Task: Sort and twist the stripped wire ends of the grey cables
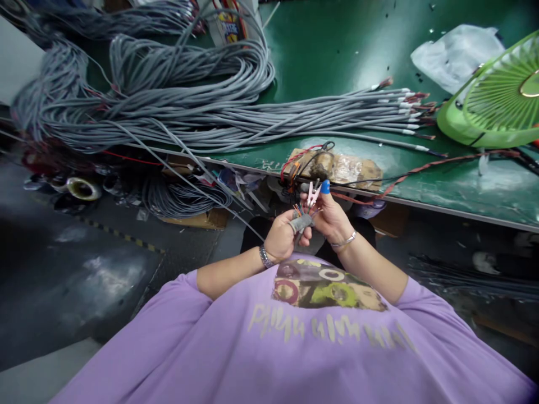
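In front of my waist, my left hand [281, 234] is closed around the end of a grey cable [301, 223]. Thin coloured wires [304, 210] fan out from the cable's end, some orange and some dark. My right hand [334, 220] is curled against these wires from the other side, its fingers partly hidden. A blue finger cover [325, 187] caps one of its fingertips, which points up. Between the hands and the table edge is a pink clip [312, 194]; whether fingers touch it, I cannot tell.
Long bundles of grey cable [189, 115] lie across the green table [320, 45], stripped ends to the right. A green fan [497, 101] and a plastic bag [457, 56] are at the right. A taped block [345, 168] sits at the table edge. Coiled cable [181, 196] lies below.
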Demonstrator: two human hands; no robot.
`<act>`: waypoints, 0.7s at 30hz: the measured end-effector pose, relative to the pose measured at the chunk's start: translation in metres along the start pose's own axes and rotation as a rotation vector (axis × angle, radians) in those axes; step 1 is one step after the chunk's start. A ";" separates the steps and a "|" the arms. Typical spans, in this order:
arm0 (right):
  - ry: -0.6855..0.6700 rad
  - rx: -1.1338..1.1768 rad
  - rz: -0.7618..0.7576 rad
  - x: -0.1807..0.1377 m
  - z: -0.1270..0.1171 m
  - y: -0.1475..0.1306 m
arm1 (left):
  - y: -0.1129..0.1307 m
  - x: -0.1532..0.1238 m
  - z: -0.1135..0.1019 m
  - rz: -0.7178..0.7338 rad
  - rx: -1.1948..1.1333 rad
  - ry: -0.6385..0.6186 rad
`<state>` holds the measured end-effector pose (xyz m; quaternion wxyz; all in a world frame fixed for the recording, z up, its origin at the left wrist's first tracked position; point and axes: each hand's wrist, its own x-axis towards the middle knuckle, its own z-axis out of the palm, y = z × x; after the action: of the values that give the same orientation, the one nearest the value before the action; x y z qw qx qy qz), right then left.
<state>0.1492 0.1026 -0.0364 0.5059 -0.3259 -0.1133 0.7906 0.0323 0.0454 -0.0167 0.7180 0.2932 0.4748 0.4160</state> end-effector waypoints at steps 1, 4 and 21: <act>0.001 0.005 -0.001 0.000 0.000 0.000 | 0.000 0.000 0.000 0.003 0.002 -0.002; -0.011 0.019 0.002 0.000 0.000 0.001 | -0.002 0.000 -0.002 0.017 0.008 0.002; -0.105 -0.090 0.041 -0.010 -0.004 -0.004 | -0.008 -0.006 -0.007 0.129 0.106 -0.081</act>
<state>0.1572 0.0952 -0.0330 0.4679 -0.3087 -0.1681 0.8108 0.0272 0.0363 -0.0225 0.6916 0.3773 0.4470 0.4237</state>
